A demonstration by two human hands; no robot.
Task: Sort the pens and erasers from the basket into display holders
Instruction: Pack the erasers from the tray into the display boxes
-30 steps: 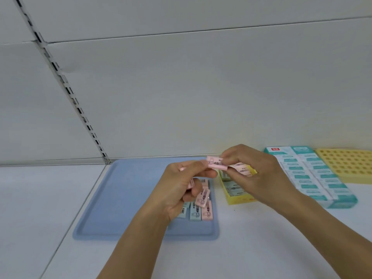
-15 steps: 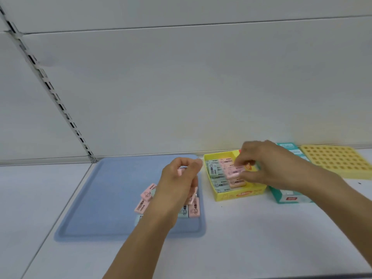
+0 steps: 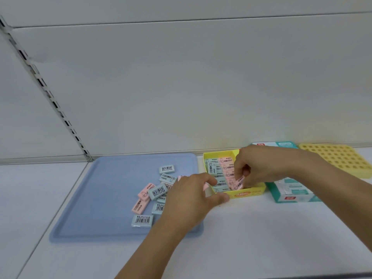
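A person's right hand (image 3: 259,168) pinches a pink eraser (image 3: 239,182) into a partly filled yellow box (image 3: 249,193), while the left hand (image 3: 189,196), fingers curled around another pink eraser, waits beside it; roughly ten erasers (image 3: 157,191) remain on the blue tray (image 3: 100,198)

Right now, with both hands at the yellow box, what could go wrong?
1. The right hand pinches a pink eraser tilted over the packed rows in the yellow box; it may wedge crooked or lift neighbours.
2. The left hand rests at the box's near corner with another pink eraser in its grip; a nudge could shift the light box.
3. The left forearm crosses the loose erasers on the blue tray and may sweep them.
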